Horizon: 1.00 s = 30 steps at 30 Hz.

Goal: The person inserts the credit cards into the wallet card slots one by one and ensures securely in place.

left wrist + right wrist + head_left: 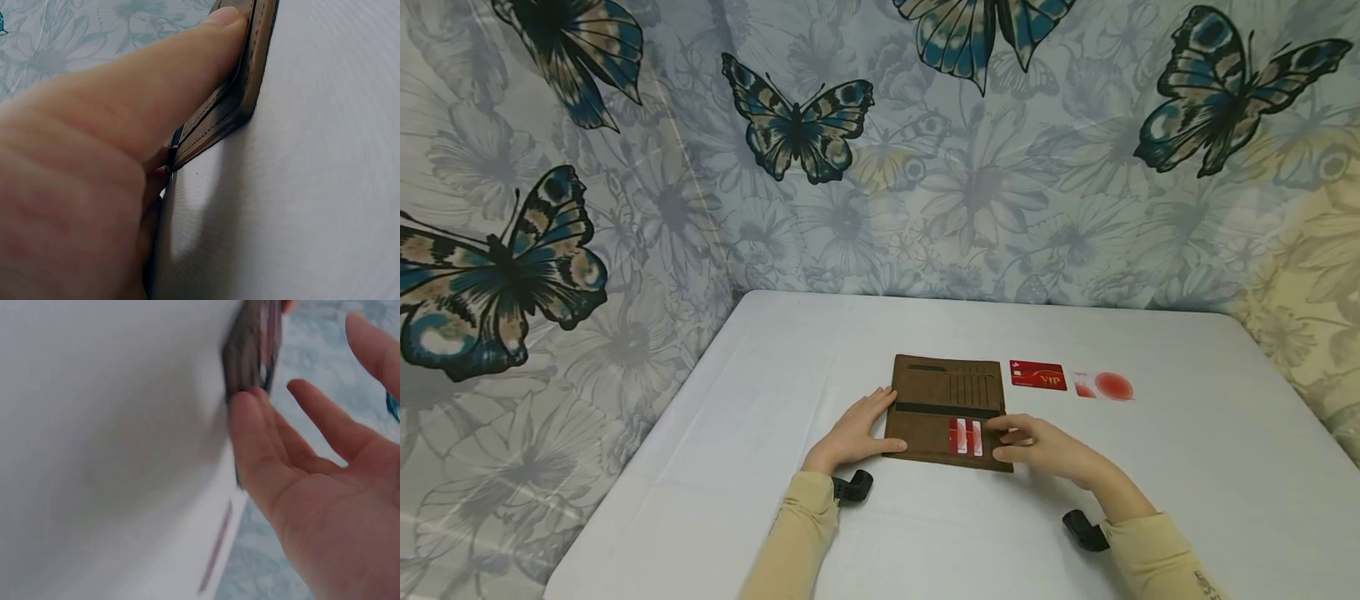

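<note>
An open brown wallet (925,450) lies spread on the white table, with card slots in its upper half. Two red-and-white cards (962,437) show in its lower half. My left hand (853,432) holds the wallet's left edge, its thumb lying over the lower left corner. In the left wrist view the thumb (181,69) rests on the stitched edge, and the other fingers are mostly hidden. At the lower right edge, my right hand (1045,446) pinches the wallet between thumb and fingers. The right wrist view shows its other fingers (331,422) spread away from the wallet.
A red VIP card (1037,375) lies on the table just right of the wallet. Beside it is a pale card with a red circle (1112,386). Butterfly-patterned cloth (850,225) hangs behind the white table (700,500). A black wrist camera (853,487) sits at the left cuff.
</note>
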Each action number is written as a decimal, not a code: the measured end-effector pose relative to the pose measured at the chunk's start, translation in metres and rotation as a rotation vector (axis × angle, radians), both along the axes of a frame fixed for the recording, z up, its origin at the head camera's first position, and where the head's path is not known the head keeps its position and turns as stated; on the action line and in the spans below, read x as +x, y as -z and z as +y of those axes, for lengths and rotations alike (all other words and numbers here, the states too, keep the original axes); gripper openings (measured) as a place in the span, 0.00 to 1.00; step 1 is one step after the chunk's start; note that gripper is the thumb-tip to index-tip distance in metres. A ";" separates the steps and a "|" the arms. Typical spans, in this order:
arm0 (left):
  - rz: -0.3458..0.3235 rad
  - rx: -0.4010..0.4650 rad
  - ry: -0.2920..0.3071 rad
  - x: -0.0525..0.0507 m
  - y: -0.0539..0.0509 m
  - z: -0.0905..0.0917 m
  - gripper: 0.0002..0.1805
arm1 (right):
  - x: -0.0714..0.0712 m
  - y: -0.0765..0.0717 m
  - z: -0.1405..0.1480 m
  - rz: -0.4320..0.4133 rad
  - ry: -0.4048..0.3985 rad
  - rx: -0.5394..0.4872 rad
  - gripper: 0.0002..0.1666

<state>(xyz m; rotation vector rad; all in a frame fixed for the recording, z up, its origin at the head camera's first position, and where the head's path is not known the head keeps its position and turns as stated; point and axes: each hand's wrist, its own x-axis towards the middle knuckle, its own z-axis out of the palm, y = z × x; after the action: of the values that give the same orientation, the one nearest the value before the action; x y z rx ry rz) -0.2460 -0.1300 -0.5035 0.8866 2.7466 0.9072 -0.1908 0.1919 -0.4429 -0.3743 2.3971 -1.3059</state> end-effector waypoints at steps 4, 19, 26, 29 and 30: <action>-0.016 -0.007 0.000 -0.001 -0.003 0.001 0.49 | -0.005 -0.011 0.014 0.017 0.015 0.005 0.32; -0.026 -0.028 -0.018 -0.001 0.000 0.001 0.49 | -0.026 -0.031 0.050 0.141 0.181 -0.017 0.41; -0.028 -0.021 -0.016 -0.001 -0.001 0.001 0.49 | -0.036 -0.030 0.058 0.129 0.256 -0.020 0.46; -0.030 -0.023 -0.017 0.000 -0.002 0.001 0.49 | -0.041 -0.028 0.061 0.110 0.282 0.017 0.49; -0.036 -0.017 -0.018 0.000 -0.002 0.001 0.49 | -0.042 -0.028 0.062 0.103 0.286 0.026 0.49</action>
<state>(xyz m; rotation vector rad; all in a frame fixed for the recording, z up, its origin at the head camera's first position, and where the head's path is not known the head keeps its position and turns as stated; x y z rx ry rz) -0.2456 -0.1293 -0.5013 0.8360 2.7318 0.8918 -0.2332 0.2542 -0.4149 -0.0937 2.6256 -1.4029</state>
